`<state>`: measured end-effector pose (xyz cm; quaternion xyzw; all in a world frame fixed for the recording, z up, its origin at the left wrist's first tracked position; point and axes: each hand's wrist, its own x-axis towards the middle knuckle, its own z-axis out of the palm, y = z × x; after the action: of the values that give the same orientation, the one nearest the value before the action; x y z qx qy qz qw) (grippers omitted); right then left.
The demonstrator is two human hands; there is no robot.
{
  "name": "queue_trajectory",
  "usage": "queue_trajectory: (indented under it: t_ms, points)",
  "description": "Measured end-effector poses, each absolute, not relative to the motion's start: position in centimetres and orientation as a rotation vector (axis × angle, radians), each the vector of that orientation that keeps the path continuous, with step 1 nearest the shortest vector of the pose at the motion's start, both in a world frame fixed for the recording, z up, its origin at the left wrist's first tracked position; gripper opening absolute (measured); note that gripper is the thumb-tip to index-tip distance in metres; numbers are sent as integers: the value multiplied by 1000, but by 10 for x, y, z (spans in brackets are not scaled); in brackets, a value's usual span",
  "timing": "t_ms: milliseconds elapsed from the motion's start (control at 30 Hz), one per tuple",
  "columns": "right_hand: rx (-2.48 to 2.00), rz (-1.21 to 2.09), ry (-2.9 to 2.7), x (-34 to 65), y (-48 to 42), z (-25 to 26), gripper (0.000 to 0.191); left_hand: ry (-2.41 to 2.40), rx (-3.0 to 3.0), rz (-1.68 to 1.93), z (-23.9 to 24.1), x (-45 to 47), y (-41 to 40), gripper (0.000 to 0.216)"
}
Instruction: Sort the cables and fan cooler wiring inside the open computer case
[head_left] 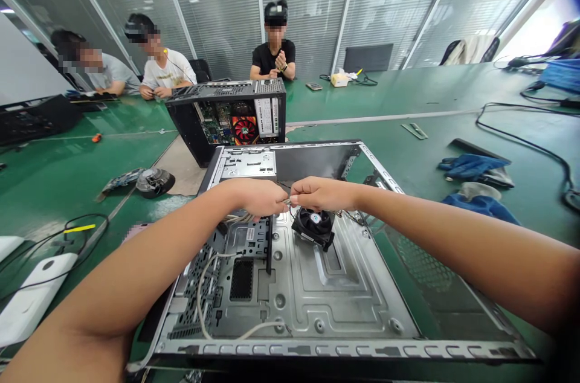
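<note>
An open, mostly stripped computer case lies flat on the green table in front of me. Over its middle, my left hand and my right hand meet, both closed in a pinch on a thin bundle of pale wires between them. More wires trail from under my left hand down into the case. A black cooling fan sits tilted on the case floor just below my right hand. A grey cable loops across the case's left side.
A second open computer tower stands behind the case. Blue gloves lie at the right, a loose fan part and cables at the left, a white device at the near left. Three people sit at the table's far side.
</note>
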<state>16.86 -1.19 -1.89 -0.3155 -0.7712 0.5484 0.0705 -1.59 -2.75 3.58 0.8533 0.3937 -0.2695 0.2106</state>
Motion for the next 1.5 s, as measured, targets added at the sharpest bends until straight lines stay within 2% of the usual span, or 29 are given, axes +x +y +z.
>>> queue_trajectory:
  t_ms: [500,800,1233,1367,1500]
  points:
    - [-991,1525,-2473,170,-18,-9,23,1077,2414,-727,37,-17,-29,35]
    - [-992,1385,-2535,170,-15,-12,23,997,2270,-676,33,-22,-25,46]
    - [-878,1799,-2302,172,-16,-17,32,1058,2395,-599,36,-17,-31,30]
    - [-887,1803,-2297,173,-15,-17,33,1072,2456,-606,38,-15,-33,33]
    - [-955,1647,-2363,172,-17,-12,28,1077,2421,-645,38,-16,-32,35]
